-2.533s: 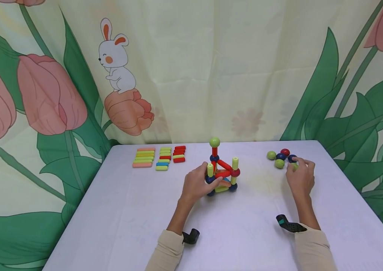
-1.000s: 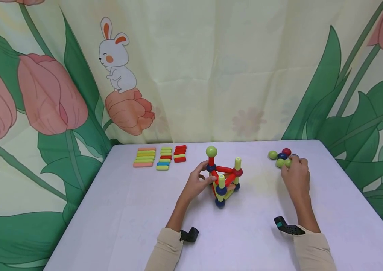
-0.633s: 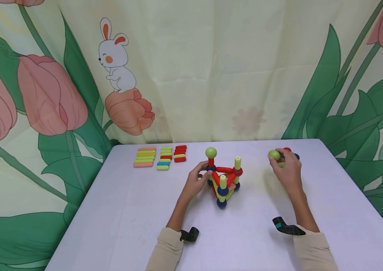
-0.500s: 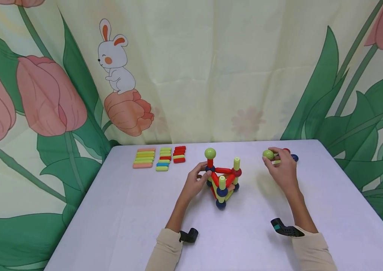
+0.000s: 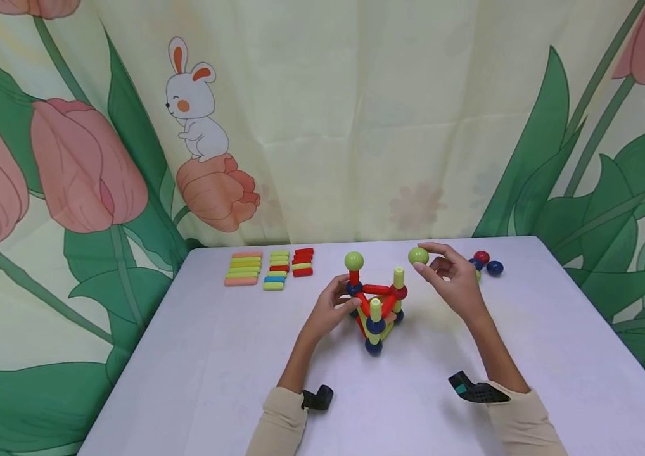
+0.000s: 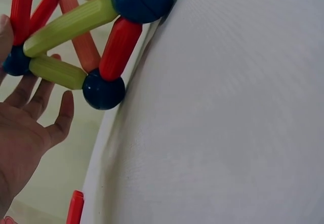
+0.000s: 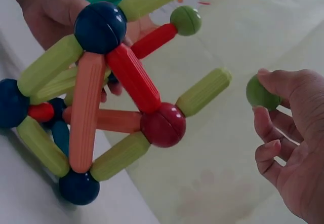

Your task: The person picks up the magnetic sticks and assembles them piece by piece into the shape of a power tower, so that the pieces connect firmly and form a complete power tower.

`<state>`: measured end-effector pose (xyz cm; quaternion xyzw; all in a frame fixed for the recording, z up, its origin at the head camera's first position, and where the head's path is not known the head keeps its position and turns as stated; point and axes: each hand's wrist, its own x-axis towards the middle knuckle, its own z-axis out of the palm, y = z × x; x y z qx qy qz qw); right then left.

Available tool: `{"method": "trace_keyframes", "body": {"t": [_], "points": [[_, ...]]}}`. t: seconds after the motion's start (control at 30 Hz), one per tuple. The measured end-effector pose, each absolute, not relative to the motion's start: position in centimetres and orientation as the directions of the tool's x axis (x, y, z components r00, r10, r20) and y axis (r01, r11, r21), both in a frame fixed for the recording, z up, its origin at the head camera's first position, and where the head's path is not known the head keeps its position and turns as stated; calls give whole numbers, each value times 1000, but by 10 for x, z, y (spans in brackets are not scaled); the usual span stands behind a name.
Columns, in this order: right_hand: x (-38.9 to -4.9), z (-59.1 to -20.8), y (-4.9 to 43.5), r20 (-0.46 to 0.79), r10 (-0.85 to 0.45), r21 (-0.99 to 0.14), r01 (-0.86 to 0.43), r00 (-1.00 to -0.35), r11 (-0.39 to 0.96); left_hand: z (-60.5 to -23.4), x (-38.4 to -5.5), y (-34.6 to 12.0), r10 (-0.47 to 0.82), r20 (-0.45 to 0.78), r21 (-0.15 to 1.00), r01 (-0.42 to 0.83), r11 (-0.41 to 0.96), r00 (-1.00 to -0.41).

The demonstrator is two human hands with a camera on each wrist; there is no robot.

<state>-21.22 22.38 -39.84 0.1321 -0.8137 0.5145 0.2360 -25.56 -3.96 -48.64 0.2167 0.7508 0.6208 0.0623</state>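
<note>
A frame of magnetic rods and balls [image 5: 376, 289] stands on the table, with red, light green, orange and blue rods. My left hand [image 5: 328, 311] grips it at a dark blue ball [image 5: 354, 288] on its left corner, thumb in front and fingers behind. Above that corner a red rod carries a green ball [image 5: 353, 260]. Two light green rods [image 7: 205, 92] stick up from the other corners, their tops bare. Right of the frame, my right hand [image 5: 455, 284] pinches another green ball [image 7: 260, 93] between thumb and index finger, apart from the nearest rod.
Several loose balls [image 5: 495, 268], blue, red and green, lie at the back right, partly behind my right hand. Rows of rods [image 5: 243, 268] in orange, yellow, green, red and blue lie at the back left. A printed curtain [image 5: 322, 126] hangs behind the table [image 5: 197, 380].
My right hand has picked a green ball from the loose balls and brought it left towards the frame. Earlier, the frame was turned, and my left hand shifted to its back left corner.
</note>
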Motion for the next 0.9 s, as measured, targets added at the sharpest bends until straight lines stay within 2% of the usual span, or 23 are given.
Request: {"method": "trace_keyframes", "body": {"t": [0.3,0.5,0.7,0.9], "points": [[-198,-375,202,540,-85,-753,-526,-838,395,-467,-245,-42,435,165,957,250,146,-885],[-202,-380,200,516,-116,-764,-518,-848,385,-488,-256,-41,436,182,953,267,144,-881],[-204,-383,202,513,-141,-758,-524,-847,389,-489,-257,-42,452,215,944,303,132,-866],[-203,-385,202,503,-135,-772,-514,-854,374,-489,-256,-43,432,208,945,294,141,-877]]}}
